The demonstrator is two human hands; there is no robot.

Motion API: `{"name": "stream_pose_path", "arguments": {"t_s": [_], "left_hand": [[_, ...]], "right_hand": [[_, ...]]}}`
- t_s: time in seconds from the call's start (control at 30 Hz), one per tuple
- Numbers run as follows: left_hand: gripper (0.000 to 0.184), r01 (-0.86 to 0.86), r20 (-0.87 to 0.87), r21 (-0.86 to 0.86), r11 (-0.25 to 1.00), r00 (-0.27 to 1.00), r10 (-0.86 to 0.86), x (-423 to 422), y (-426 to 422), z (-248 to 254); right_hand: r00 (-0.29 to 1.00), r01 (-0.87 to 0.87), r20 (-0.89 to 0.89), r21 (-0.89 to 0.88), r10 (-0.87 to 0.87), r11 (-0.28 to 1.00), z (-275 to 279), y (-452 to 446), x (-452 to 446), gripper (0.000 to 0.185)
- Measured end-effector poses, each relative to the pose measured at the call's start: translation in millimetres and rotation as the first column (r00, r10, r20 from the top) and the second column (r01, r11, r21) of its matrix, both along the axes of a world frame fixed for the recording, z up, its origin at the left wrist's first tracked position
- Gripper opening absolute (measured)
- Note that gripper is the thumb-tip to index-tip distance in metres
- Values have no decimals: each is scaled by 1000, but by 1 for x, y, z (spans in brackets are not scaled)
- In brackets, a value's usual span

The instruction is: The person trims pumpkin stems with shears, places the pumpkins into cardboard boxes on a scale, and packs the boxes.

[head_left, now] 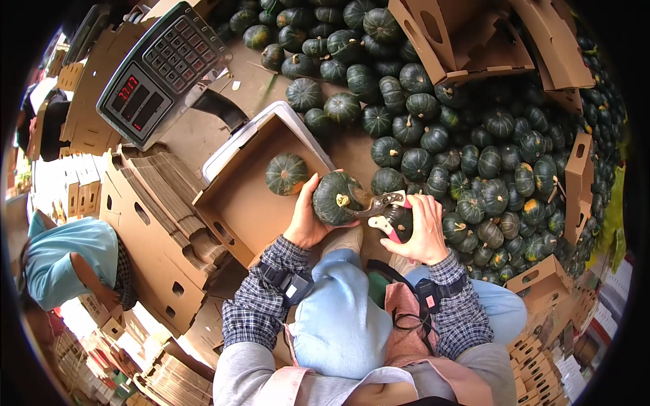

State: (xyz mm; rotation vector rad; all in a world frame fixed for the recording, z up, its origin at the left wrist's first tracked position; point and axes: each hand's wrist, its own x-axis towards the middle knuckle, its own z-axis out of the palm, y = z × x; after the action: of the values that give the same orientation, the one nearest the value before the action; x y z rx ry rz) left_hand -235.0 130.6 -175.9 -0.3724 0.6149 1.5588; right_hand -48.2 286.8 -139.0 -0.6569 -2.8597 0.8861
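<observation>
A dark green pumpkin (332,201) with a pale stem stub is held from its left side by my left hand (306,218). My right hand (421,230) grips red-and-white handled shears (387,203), whose blades lie against the right side of that pumpkin. Just left of it, an open cardboard box (250,183) rests on the white tray of a scale (291,111). One green pumpkin with an orange patch (286,174) sits in the box. Behind the shears, another pumpkin is partly hidden.
A large pile of green pumpkins (470,159) covers the floor ahead and right. The scale's display (139,101) stands upper left. Flattened cardboard (152,223) is stacked at left, near a person in a blue top (71,260). An open box (467,40) lies at the top right.
</observation>
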Motion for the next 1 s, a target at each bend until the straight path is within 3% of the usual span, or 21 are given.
{"name": "stream_pose_path", "arguments": {"t_s": [0.17,0.3,0.33,0.4,0.47,0.53,0.57,0.6,0.67,0.7,0.73,0.77,0.8,0.83,0.9,1.0], "left_hand": [[64,118,-99,3,993,988,-117,-3,-2,5],[62,25,152,10,1000,988,-26,4,7,12],[62,-21,171,45,999,985,13,7,9,13],[61,-121,211,107,987,973,97,10,11,15],[60,-116,213,85,990,972,96,3,9,12],[60,-169,76,6,986,983,168,-2,8,11],[45,-187,77,42,981,980,183,-3,5,19],[49,-129,-148,19,991,980,130,-4,0,23],[59,-44,-554,-62,997,833,3,-4,-11,28],[63,22,-781,-150,988,611,-132,-7,-16,31],[65,61,-948,-297,953,98,-302,-12,-23,21],[64,29,-925,-372,928,-100,-367,-11,-28,14],[63,-17,-856,-442,897,-290,-427,-9,-31,13],[62,-40,-856,-457,889,-252,-452,-9,-33,11],[62,-139,-810,-483,865,-305,-501,-8,-30,7],[57,-303,-707,-510,805,-385,-593,-7,-25,-6]], "right_hand": [[992,-117,54,-17,117,993,4,12,-5,68],[993,-61,106,106,50,992,6,12,-11,62],[998,-8,60,228,-6,974,3,9,-15,55],[999,21,33,249,-30,968,-2,10,-20,48],[997,-6,-67,287,27,958,-7,20,-27,36],[994,-64,-67,335,91,940,-27,30,-27,28],[990,-65,-95,324,101,944,-35,37,-31,24],[993,-60,-85,179,76,982,-36,47,-36,25],[989,148,-26,26,-147,989,-61,64,-46,29],[975,218,-39,-7,-219,976,-78,71,-49,31],[957,285,-52,-43,-287,958,-93,78,-54,33],[960,259,-81,-112,-268,959,-108,86,-58,33],[985,168,-60,64,-164,984,-113,90,-64,30],[998,62,-9,146,-61,987,-118,93,-69,30],[989,-147,70,294,133,944,-129,95,-81,32],[951,-294,203,349,235,889,-137,92,-94,33]]}}
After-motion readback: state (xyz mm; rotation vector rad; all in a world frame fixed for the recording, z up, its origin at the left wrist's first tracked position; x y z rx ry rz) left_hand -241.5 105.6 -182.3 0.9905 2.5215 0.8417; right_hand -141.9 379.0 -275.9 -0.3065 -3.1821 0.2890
